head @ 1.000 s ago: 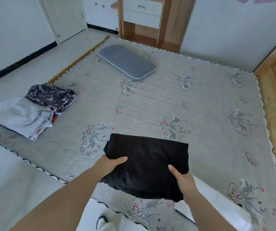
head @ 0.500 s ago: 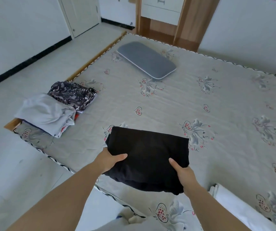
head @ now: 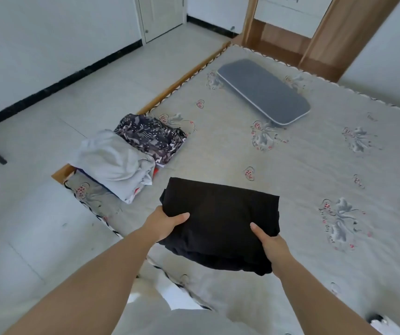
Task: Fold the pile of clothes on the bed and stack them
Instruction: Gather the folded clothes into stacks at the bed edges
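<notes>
Both hands grasp the folded black garment (head: 220, 223), one at each near corner. The left hand (head: 164, 224) has its thumb lying on top of the cloth, and the right hand (head: 270, 244) likewise shows a thumb on the upper face; the other fingers of both hands are tucked beneath the fabric and hidden. What kind of garment it is cannot be made out: it shows only as a plain, dark, roughly rectangular bundle of several layers, thicker and sagging along its near edge. Its long axis runs left to right across the view, and the far edge is tilted slightly down to the right. It is held above the near left part of the bed (head: 314, 189), whose grey sheet is printed with bows and hearts. Just to its left, at the bed's corner, lies a light grey garment (head: 114, 165) touching a dark patterned garment (head: 151, 136); red fabric peeks out beneath them. A grey pillow (head: 264, 90) lies well apart, near the far edge.
</notes>
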